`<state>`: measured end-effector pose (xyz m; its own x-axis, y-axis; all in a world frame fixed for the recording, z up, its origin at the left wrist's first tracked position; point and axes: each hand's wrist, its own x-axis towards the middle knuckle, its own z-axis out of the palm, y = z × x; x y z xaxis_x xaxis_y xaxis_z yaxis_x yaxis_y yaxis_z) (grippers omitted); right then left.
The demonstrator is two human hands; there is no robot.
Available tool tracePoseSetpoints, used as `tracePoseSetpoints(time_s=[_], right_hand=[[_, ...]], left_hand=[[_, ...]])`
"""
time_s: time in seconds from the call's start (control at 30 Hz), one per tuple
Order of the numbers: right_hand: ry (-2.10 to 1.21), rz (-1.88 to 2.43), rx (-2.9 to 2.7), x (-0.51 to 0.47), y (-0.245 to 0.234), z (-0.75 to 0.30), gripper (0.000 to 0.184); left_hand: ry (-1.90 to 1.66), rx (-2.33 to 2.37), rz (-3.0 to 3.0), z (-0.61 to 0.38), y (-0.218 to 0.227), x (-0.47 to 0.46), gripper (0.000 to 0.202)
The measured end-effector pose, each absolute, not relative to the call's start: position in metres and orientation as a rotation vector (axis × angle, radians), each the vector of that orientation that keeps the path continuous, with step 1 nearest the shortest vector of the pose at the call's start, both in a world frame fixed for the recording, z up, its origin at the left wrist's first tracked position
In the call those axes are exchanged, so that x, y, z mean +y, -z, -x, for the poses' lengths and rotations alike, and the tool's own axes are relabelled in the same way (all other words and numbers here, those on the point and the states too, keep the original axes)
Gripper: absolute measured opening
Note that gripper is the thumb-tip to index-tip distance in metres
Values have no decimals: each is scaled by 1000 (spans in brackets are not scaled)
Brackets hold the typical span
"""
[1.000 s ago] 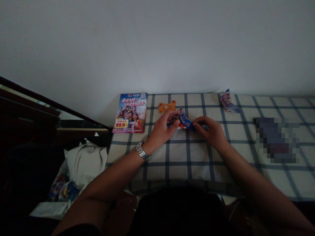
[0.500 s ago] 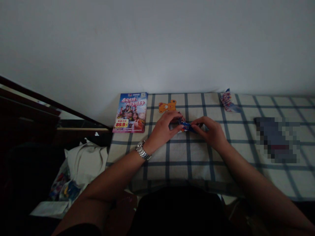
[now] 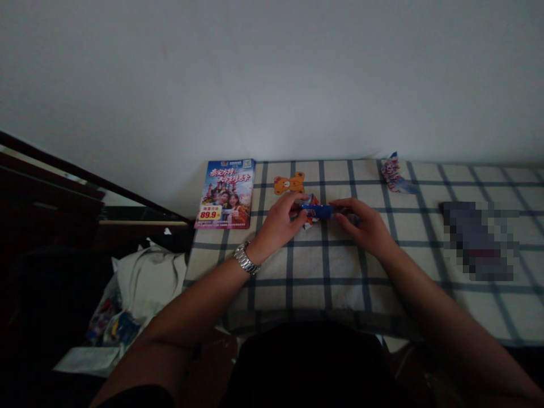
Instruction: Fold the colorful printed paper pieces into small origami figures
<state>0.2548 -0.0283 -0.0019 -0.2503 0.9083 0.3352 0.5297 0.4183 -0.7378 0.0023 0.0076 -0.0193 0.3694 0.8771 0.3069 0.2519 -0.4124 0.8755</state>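
A small blue printed wrapper [image 3: 318,212] with red and white crinkled parts on its left side lies between my two hands, above the checked cloth. My left hand [image 3: 281,222], with a metal watch on its wrist, grips the wrapper's left end between thumb and fingers. At the right end, my right hand [image 3: 366,225] has its thumb and forefinger parted around the blue edge; the forefinger tip seems to touch or nearly touch it. What the wrapper contains is hidden.
A brown bear-shaped piece [image 3: 289,183] lies just beyond my left hand. To the left is a stack of printed leaflets [image 3: 225,195]. A torn, crumpled wrapper [image 3: 393,174] sits near the wall, and a dark pixelated object [image 3: 476,241] lies right. Bags [image 3: 148,277] stand below left.
The blue wrapper, pinched at its right end before, now shows a wider, smoother blue face. My right thumb and forefinger have spread apart. My left hand has moved slightly left.
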Motion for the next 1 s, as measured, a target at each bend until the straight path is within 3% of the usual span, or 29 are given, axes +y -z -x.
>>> tracePoseSetpoints(time_s=[0.5,0.67,1.0], right_hand=[[-564,1341,-1880,-26,8,-252,14],[-541,1345,-1901,-25,11,-254,14],[-521,1356,-1904,-22,12,-249,14]], left_hand=[[-927,1003,-2138,-6,11,4,20],[-930,983,-2210,-7,9,3,37],[-875,1020,-2339,-9,0,-2,34]])
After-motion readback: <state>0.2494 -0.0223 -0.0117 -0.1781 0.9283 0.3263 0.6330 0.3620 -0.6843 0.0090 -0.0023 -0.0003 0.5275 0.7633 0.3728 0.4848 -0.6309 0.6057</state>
